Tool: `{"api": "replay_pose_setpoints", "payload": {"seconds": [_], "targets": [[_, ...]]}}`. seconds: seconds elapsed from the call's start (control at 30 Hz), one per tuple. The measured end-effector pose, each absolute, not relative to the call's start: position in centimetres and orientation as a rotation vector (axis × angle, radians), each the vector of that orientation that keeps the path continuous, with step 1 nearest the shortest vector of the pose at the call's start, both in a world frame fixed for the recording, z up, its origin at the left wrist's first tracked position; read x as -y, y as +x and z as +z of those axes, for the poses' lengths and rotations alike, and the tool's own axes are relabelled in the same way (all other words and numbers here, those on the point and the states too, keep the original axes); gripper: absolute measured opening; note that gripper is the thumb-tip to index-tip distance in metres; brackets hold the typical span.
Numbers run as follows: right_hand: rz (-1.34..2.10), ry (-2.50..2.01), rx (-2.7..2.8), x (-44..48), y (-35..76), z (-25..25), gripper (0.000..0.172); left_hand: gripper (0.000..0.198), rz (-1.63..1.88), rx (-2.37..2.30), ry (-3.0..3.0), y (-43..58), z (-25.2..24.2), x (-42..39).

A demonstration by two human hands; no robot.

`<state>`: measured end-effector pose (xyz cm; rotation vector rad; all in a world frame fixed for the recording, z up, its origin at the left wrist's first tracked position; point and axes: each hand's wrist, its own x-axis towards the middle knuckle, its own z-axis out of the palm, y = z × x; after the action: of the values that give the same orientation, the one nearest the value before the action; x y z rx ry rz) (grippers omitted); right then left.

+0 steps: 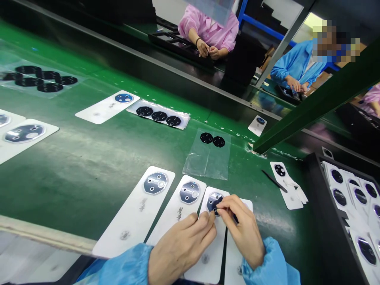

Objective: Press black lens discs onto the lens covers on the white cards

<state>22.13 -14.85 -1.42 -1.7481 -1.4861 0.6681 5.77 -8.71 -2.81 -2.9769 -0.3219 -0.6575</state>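
Observation:
Several white phone back panels lie side by side before me, each with an octagonal camera area. On the third panel (204,241), a dark octagonal sticker (214,201) covers the camera area. Thumb and forefinger of my right hand (243,227) pinch at its right edge. My left hand (184,245) rests over the same panel, fingers bent together and their tips at the sticker's lower edge; whatever they hold is hidden. Left of it lie a second panel (166,221) and another panel (133,219). A fourth panel (233,257) is partly under my right hand.
A clear sheet (208,162) with two black stickers lies ahead, beside a strip (183,118) with three. Tweezers (274,181) rest on a panel at right, near a black tray (316,190) of panels. A green post (297,114) slants across. Co-workers sit across the bench.

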Motion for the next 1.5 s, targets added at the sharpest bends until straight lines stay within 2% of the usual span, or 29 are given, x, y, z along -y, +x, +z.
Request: {"api": "replay_pose_setpoints", "payload": {"seconds": [0.17, 0.37, 0.53, 0.73, 0.9, 1.5], "targets": [[0.411, -1.833, 1.576, 14.8, 22.0, -1.5, 0.018, 0.03, -0.632, 0.335, -2.985, 5.7, -2.8, 8.8], [0.258, -1.882, 1.722, 14.7, 21.3, -2.1, 0.025, 0.028, -0.616, 0.325, -2.979, 5.8, -2.8, 8.7], [0.281, -1.901, 1.666, 14.5, 21.6, -1.6, 0.019, 0.033, -0.618, 0.326, -2.985, 5.8, -2.8, 8.8], [0.01, -1.908, 1.816, 15.1, 21.0, -2.0, 0.021, 0.034, -0.643, 0.307, -2.975, 5.8, -3.0, 8.8], [0.111, -1.89, 1.801, 15.0, 21.1, -1.6, 0.021, 0.035, -0.618, 0.31, -2.974, 5.9, -3.1, 8.8], [0.061, -1.877, 1.816, 14.9, 21.0, -1.4, 0.022, 0.031, -0.606, 0.308, -2.947, 5.8, -2.9, 8.8]]}}
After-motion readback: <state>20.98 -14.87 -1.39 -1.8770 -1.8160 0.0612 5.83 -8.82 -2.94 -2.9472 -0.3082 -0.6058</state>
